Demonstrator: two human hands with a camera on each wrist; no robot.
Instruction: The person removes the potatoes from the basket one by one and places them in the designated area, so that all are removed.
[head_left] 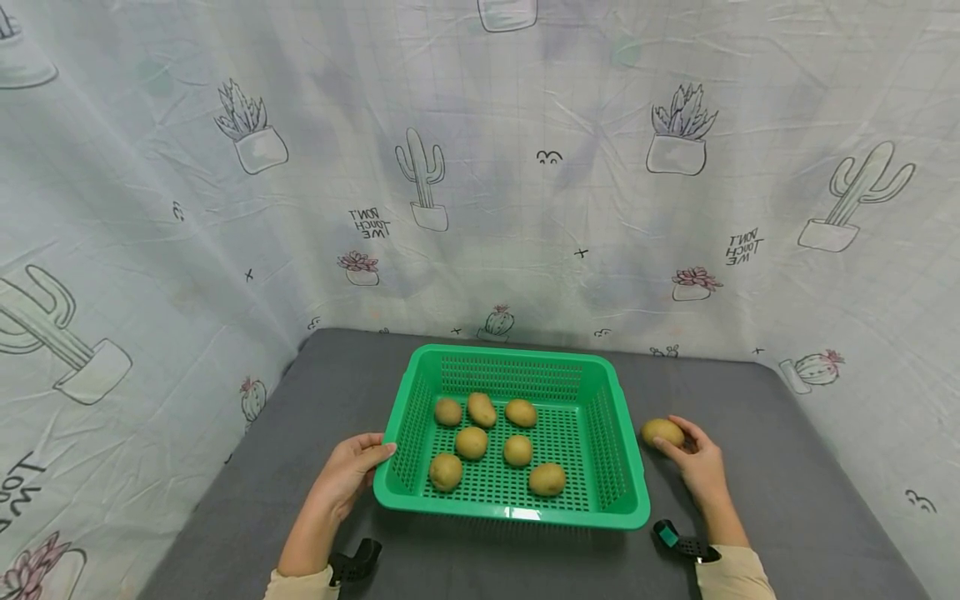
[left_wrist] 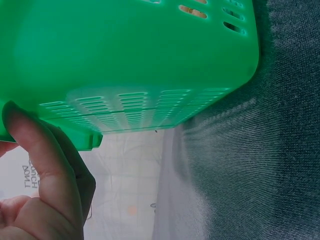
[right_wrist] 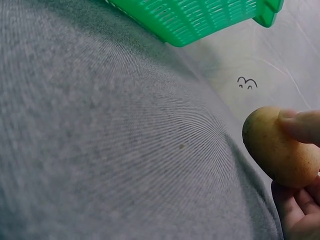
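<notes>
A green plastic basket [head_left: 517,518] with slotted walls stands on the grey cloth, and several potatoes [head_left: 471,443] lie spread over its floor, mostly toward the left. My left hand [head_left: 348,471] grips the basket's left rim, thumb on top; in the left wrist view its fingers [left_wrist: 45,155] are bent under that rim. Beyond the basket's right side, my right hand [head_left: 701,467] holds a single potato [head_left: 663,432]. The right wrist view shows this potato [right_wrist: 275,145] pinched between the thumb and the fingers, off the cloth.
Grey cloth [head_left: 787,500] covers the table under everything. A pale curtain [head_left: 517,208] printed with cacti and potted plants hangs behind the table and along its sides. Each wrist wears a black strap mount [head_left: 678,542].
</notes>
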